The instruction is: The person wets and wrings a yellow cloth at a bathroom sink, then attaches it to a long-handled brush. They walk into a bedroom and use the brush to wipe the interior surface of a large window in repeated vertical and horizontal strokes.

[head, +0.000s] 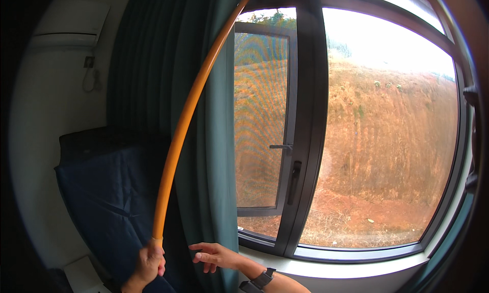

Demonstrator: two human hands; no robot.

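My left hand (pixel 150 259) is closed around the lower end of a long orange-brown pole (pixel 179 140). From my fist the pole rises up and to the right, crossing in front of the teal curtain (pixel 219 140), and its top runs out of view at the upper edge. Its bend may come from the lens. To the right of that grip, my right hand (pixel 210 256) hovers in front of the curtain's lower part, fingers apart and holding nothing. A dark band (pixel 263 279) circles my right wrist.
A dark-framed window (pixel 311 121) fills the right side, with a handle (pixel 294 182) and a white sill (pixel 328 268). Left of the curtain stands a bulky object under a dark blue cover (pixel 107 193). An air conditioner (pixel 72 23) hangs on the wall above a plugged-in cord (pixel 88 81).
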